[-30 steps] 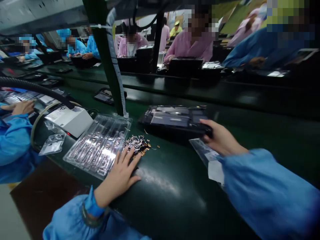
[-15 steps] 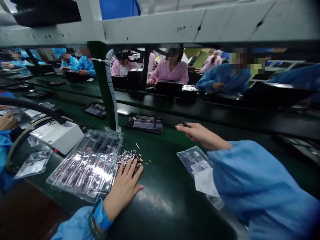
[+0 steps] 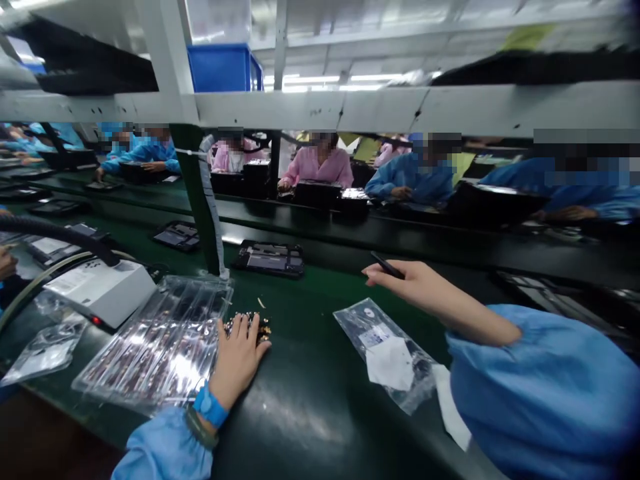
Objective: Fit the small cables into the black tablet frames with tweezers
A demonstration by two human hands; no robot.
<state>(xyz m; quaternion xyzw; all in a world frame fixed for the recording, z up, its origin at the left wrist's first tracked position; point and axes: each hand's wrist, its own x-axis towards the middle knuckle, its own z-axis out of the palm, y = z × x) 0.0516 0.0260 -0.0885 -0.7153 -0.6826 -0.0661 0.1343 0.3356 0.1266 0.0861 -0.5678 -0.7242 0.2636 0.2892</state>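
My left hand (image 3: 235, 367) lies palm down with its fingers out over a heap of tiny metallic parts (image 3: 263, 327), covering most of it. Left of that hand is a clear plastic tray (image 3: 145, 363), its long slots filled with small dark and coppery parts. Above the bench, my right hand (image 3: 413, 285) grips a slim black pen-like tool (image 3: 386, 265); its exact kind is unclear. Below the right hand, a clear plastic bag (image 3: 353, 320) with a label rests on the bench, a white paper (image 3: 393, 363) over it.
Dark device housings (image 3: 270, 259) lie along the back of the bench, beside a green post (image 3: 203, 207) with a taped cable. A white box (image 3: 107, 290) with a red light and black hose stands left. Several co-workers (image 3: 323, 163) sit across the line.
The whole view has tilted up and shifted. My left hand now covers more of the heap. My right hand still holds the black tool and sits farther from the left hand.
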